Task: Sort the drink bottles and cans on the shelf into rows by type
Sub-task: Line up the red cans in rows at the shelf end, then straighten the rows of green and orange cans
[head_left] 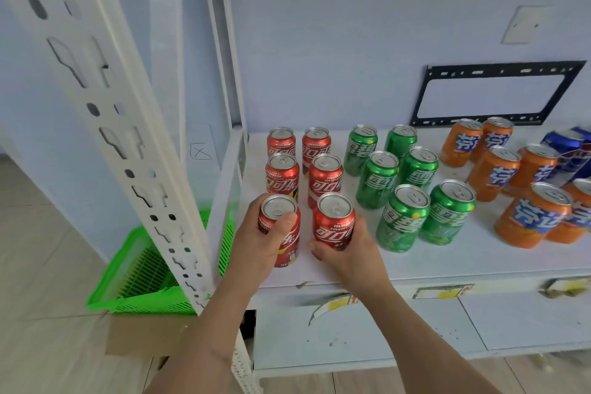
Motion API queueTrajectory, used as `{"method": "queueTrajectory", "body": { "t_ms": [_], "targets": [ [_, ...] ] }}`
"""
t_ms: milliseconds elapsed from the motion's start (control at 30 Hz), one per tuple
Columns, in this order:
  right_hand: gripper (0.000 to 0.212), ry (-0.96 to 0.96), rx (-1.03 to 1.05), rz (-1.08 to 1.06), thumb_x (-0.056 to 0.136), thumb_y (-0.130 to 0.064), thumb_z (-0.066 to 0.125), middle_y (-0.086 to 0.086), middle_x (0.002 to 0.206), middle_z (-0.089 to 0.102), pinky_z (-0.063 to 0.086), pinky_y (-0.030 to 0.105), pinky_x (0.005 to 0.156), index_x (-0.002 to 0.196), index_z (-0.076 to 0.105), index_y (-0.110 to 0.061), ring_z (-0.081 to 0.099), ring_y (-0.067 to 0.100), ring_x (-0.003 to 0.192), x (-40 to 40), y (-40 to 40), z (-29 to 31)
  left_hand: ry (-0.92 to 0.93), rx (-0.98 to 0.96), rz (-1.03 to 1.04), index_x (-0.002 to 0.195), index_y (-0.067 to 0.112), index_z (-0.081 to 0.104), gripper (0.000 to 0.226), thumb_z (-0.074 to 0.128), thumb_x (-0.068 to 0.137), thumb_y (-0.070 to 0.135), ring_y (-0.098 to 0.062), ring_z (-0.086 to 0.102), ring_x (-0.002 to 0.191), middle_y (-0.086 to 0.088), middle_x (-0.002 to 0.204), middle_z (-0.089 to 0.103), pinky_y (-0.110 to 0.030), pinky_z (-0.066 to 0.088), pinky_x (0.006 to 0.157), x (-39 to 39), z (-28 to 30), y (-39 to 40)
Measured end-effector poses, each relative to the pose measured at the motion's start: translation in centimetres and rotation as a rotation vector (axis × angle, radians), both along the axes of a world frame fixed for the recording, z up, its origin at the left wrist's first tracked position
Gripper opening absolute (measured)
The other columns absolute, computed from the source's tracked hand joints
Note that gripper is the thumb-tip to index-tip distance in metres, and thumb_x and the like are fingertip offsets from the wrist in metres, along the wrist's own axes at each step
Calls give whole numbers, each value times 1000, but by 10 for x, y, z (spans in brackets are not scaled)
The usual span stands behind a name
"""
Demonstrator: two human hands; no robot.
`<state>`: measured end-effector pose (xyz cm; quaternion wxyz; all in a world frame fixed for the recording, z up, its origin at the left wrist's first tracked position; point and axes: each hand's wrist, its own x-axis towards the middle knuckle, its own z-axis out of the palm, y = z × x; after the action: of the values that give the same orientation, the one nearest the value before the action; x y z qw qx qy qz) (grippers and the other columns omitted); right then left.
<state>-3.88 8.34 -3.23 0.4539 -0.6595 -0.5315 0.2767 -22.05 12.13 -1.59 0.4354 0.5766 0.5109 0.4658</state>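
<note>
Far left, off the shelf, a green plastic basket (134, 278) sits on a cardboard box on the floor behind the white perforated upright (105, 125).

On the white shelf (447, 256), your left hand (256, 246) is wrapped around the front-left red cola can (281, 227), thumb across its label. Just beside it, your right hand (348, 253) grips the front-right red cola can (334, 221) low down, fingers curled round its base. The two hands are apart, one can each, and both cans stand upright on the shelf at the front of the red block. Behind them four more red cola cans (324, 179) stand in two columns, so red looks like a finished two-by-three once you let go.

Next come six green Sprite cans (403, 217), also two columns, angling slightly rightward toward the front. Then the orange Fanta cans (492, 169), grouped by type but looser, with the front pair cut by the frame edge. At the far right, blue cans (566, 144) are only partly in view; you cannot tell how they are arranged.

My read: sorting by type is nearly done. What seems left is squaring the orange rows and checking the blue ones.
</note>
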Motion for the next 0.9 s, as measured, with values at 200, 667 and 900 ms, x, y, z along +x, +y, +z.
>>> {"method": "queueTrajectory", "body": {
  "t_ms": [200, 667, 900],
  "targets": [
    [85, -18, 8, 26, 64, -48, 84, -23, 106, 53, 37, 5, 72, 134, 38, -34, 53, -8, 89, 0, -2, -2, -36, -11, -30, 116, 51, 56, 55, 69, 67, 74, 1, 66, 101, 22, 109, 69, -32, 55, 87, -2, 1, -2],
    [97, -121, -77, 27, 75, -61, 71, -3, 148, 44, 38, 32, 99, 151, 25, -22, 47, 18, 130, 16, -18, 64, 364, 98, 15, 136, 30, 49, 61, 51, 88, 67, -16, 59, 115, 6, 132, 58, -34, 47, 90, 5, 65, -3],
    [76, -270, 73, -19, 83, -59, 61, 0, 143, 50, 40, 34, 100, 145, 39, -21, 48, 20, 129, 62, 5, 132, 502, 325, -48, 129, 25, 58, 48, 54, 91, 55, -20, 57, 116, -1, 132, 59, -34, 44, 91, 69, 111, 26]
  ]
}}
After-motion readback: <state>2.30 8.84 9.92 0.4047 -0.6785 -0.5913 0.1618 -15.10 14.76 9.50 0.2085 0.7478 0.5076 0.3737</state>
